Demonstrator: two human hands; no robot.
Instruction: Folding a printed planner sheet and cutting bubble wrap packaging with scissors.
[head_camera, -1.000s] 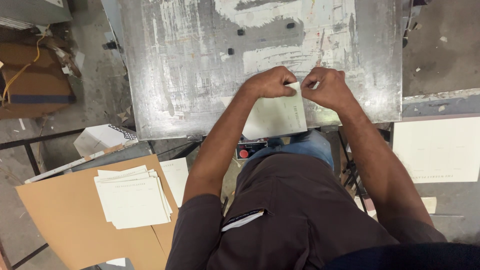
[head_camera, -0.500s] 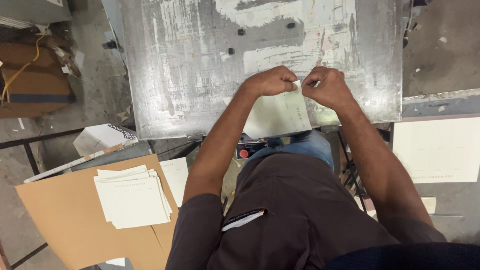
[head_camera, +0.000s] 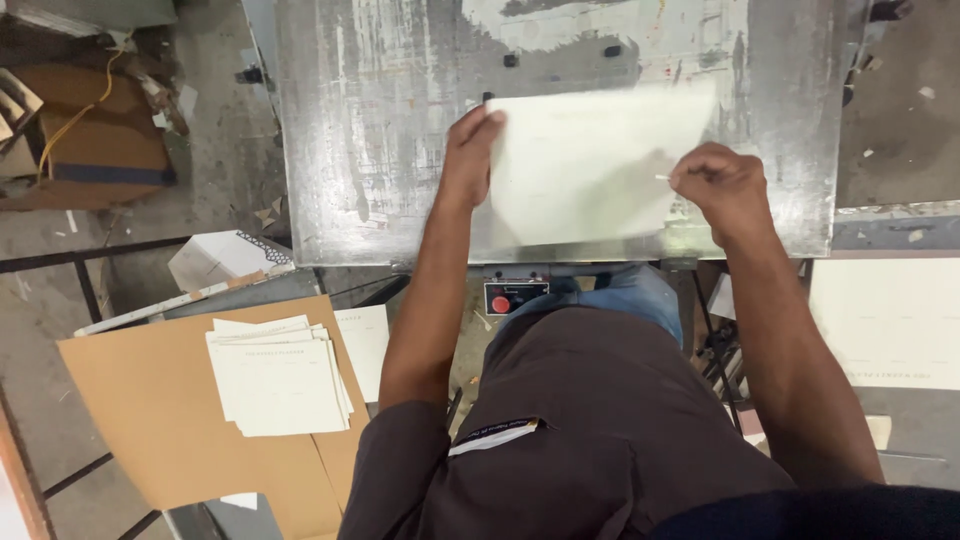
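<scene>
A pale cream paper sheet (head_camera: 590, 165) is spread open over the worn metal work table (head_camera: 380, 130). My left hand (head_camera: 468, 150) grips its left edge, fingers curled over the upper left corner. My right hand (head_camera: 722, 185) pinches the sheet's right edge, close to the table's front. The sheet looks blurred and tilted, its lower edge near the table's front rim.
A stack of cream sheets (head_camera: 280, 375) lies on a brown cardboard board (head_camera: 140, 420) at lower left. A red button (head_camera: 502, 304) sits on a panel under the table's front. More pale sheets (head_camera: 885, 320) rest at right. Cardboard scraps (head_camera: 95, 140) litter the floor at left.
My hands have moved apart from the table's front middle, and the sheet, small and bunched between them before, is now spread wide and raised over the table.
</scene>
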